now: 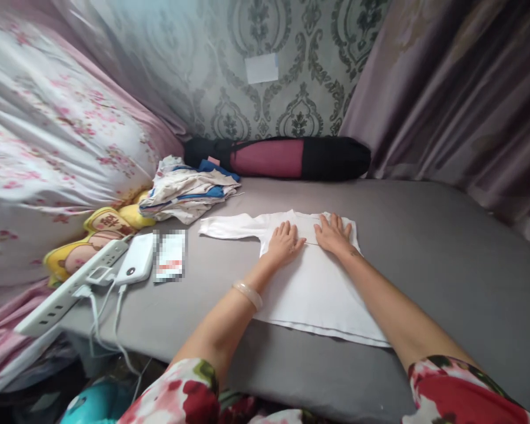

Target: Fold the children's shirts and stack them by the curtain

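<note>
A white long-sleeved shirt [309, 288] lies spread flat, its collar end away from me and its hem toward me. One sleeve stretches out to the left; the other is not visible as a separate outstretched piece. My left hand [285, 242] rests flat on the upper left of the shirt, fingers extended. Across from it, my right hand [334, 234] lies on the upper right near the shoulder, fingers spread. Both palms press on the cloth, and neither hand grips anything. A pale bangle [248, 295] circles my left wrist.
The shirt lies on a grey sheet [441, 277]. At left are a crumpled clothes pile [189, 191], a yellow plush [110, 227], a white power strip [77, 285], a white power bank [136, 259] with cables, and a blurred packet [170, 256]. A black-and-maroon roll [274, 158] lies along the wall.
</note>
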The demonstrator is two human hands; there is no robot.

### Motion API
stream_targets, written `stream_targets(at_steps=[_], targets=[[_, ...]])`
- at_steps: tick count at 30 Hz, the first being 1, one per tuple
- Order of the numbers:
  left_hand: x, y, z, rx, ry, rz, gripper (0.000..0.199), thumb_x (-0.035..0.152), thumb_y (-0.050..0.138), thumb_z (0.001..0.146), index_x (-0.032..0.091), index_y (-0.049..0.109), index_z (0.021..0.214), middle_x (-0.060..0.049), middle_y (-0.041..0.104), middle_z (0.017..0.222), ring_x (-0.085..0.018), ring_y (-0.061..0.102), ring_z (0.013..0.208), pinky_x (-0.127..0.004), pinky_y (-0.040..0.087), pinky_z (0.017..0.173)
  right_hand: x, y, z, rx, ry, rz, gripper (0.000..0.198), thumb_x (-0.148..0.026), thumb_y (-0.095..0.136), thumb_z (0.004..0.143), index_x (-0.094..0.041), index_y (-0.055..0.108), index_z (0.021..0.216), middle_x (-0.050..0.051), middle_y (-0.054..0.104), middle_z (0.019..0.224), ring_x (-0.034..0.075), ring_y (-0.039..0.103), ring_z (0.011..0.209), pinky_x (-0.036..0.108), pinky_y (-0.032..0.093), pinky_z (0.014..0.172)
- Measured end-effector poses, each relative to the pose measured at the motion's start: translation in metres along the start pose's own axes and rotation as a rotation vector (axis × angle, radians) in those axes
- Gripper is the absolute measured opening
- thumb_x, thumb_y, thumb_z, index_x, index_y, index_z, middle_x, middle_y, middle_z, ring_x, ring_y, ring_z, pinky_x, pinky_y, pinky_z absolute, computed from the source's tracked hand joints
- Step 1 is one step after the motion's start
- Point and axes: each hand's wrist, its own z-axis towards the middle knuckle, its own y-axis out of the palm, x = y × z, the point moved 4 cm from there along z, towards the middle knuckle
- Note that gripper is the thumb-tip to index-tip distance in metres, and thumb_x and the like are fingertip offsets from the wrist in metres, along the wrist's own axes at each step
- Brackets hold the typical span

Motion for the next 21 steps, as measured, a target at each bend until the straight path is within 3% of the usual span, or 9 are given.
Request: stream_targets(at_steps=[4,8,18,21], targets=[[-0.020,-0.020,-0.012,0.051,0.012,0.006,0.032,0.034,0.045,0.093,0.014,0.053,0.117,-0.016,0.058,0.125,-0.025,0.052,0.122,-0.035,0.039,0.103,-0.047,0.002,-0.009,0.068,-0.182,0.008,0.059,-0.040,0.023,0.098,-0.010,0.035,0.147,0.020,0.020,0.157,0.031,0.015,0.145,0.057,0.010,0.114],[-0.046,-0.031,-0.018,0.102,-0.021,-0.001,0.026,0.025,0.049,0.091,0.017,0.053,0.115,-0.012,0.061,0.120,-0.023,0.056,0.115,-0.034,0.043,0.097,-0.090,0.007,-0.015,-0.010,-0.307,0.089,0.060,-0.041,0.019,0.099,-0.010,0.031,0.149,0.014,0.019,0.159,0.026,0.014,0.146,0.051,0.011,0.116],[-0.107,-0.043,-0.019,0.256,-0.228,-0.014,0.024,0.027,0.049,0.092,0.019,0.057,0.113,-0.011,0.063,0.118,-0.022,0.058,0.112,-0.032,0.044,0.096,-0.130,0.010,-0.013,-0.034,-0.365,0.106,0.055,-0.031,0.026,0.098,-0.004,0.034,0.146,0.016,0.028,0.156,0.027,0.018,0.145,0.049,0.009,0.116],[-0.125,-0.053,-0.023,0.337,-0.390,0.027,0.027,0.026,0.042,0.094,0.016,0.057,0.114,-0.014,0.061,0.119,-0.024,0.055,0.115,-0.035,0.042,0.098,-0.144,0.013,-0.019,-0.040,-0.424,0.140,0.055,-0.029,0.026,0.098,-0.005,0.033,0.147,0.015,0.027,0.156,0.026,0.018,0.145,0.046,0.009,0.117]])
